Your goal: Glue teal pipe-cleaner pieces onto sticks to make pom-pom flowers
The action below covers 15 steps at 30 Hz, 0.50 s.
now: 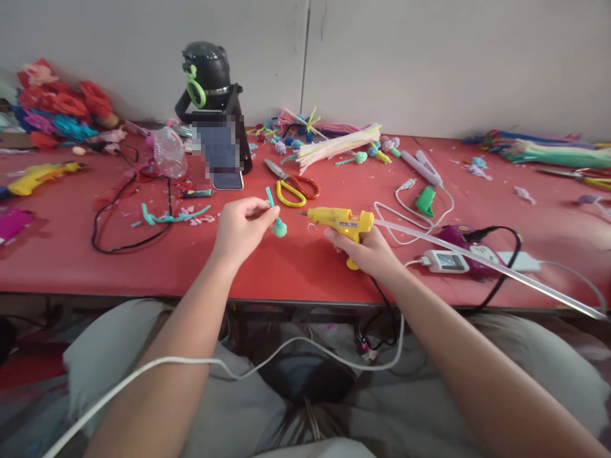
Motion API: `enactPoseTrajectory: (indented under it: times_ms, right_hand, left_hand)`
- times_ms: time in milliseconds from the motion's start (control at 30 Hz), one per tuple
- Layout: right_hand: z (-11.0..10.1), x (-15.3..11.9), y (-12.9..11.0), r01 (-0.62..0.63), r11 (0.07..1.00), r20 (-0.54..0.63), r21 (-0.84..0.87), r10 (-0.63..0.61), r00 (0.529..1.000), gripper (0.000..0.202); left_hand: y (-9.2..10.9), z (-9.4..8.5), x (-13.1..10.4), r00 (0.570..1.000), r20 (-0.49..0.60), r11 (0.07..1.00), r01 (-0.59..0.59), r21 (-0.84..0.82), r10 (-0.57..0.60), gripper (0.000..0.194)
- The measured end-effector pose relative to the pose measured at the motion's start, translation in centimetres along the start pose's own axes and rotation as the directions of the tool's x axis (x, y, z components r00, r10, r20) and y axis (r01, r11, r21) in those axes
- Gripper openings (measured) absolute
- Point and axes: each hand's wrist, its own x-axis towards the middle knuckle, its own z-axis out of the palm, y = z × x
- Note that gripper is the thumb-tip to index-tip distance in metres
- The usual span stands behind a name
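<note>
"Green fuzzy piece (pixel 279 228) first: where is it?"

"Over the table (pixel 296 273), bulb end down, its stem tilted, pinched between thumb and fingers of the left hand (pixel 241 224)."

"And the right hand (pixel 370 251)?"

"Wrapped around the yellow glue gun (pixel 336 218), its nozzle pointing toward the piece but apart from it. A clear glue stick (pixel 487 259) juts from the back."

"Beyond the hands?"

"Scissors (pixel 287 179) with red and yellow handles, then a bundle of pale stems (pixel 338 148)."
</note>
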Motion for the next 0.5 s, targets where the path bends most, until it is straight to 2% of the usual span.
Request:
enactPoseTrajectory:
  times_ms: [167,300,500]
  right_hand:
    - [0.9,-0.3,-0.2,0.104,0.987,0.065,0.121,-0.112,0.992,0.037]
    - [1.2,-0.3,-0.2,0.097,0.987,0.119,0.132,-0.113,0.987,0.039]
    - [1.4,-0.3,0.2,0.120,0.980,0.136,0.157,-0.142,0.981,0.040]
  left_hand:
    - [0.1,0.0,-0.1,1.000,0.012,1.000,0.008,-0.027,-0.008,0.018]
    - [0.5,0.1,-0.1,0.999,0.021,0.999,0.026,-0.041,-0.025,0.018]
    - [0.4,0.2,0.0,0.999,0.031,0.998,0.036,-0.046,-0.035,0.018]
